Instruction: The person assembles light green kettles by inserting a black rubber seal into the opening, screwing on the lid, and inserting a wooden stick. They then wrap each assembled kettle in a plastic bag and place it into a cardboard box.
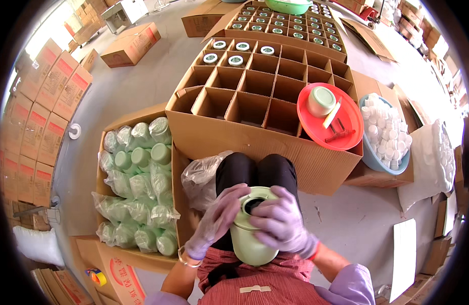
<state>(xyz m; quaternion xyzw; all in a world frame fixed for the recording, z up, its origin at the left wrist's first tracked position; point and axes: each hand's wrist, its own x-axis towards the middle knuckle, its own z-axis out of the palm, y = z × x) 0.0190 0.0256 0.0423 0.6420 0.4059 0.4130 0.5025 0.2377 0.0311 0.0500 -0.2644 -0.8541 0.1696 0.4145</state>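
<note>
- Curled over the right side of a flared collar, the gloved right hand [282, 221] has its fingers bent partly across the mouth; they are smeared by blur, and I cannot tell how tightly they grip.
- Opposite, the gloved left hand [221, 216] lies open along the collar's left edge, fingers nearly straight, not wrapped round.
- Between them, on the lap, sits the pale green container [252, 246], its long axis running from a base by the waist to a dark mouth facing up and toward the knees [275, 170]. Both hands are at the mouth end, the right reaching nearer the opening; the body lies below them, toward the waist. I can't judge its exact tilt.
- Just left of the knees, a crumpled clear bag [196, 180] lies beside an open carton [160, 262] of bagged green containers [141, 158].
- Past the knees stands a divided carton [234, 140]; on its right corner a red dish [308, 124] carries a green cup [321, 100] and a T-handled tool [340, 134].
- Right of that, a blue basin [397, 172] brims with white caps [389, 134].
- In the divided carton's far cells stand white-lidded jars [236, 61].
- Beyond, a green bowl [287, 7] rests on another filled carton [275, 43].
</note>
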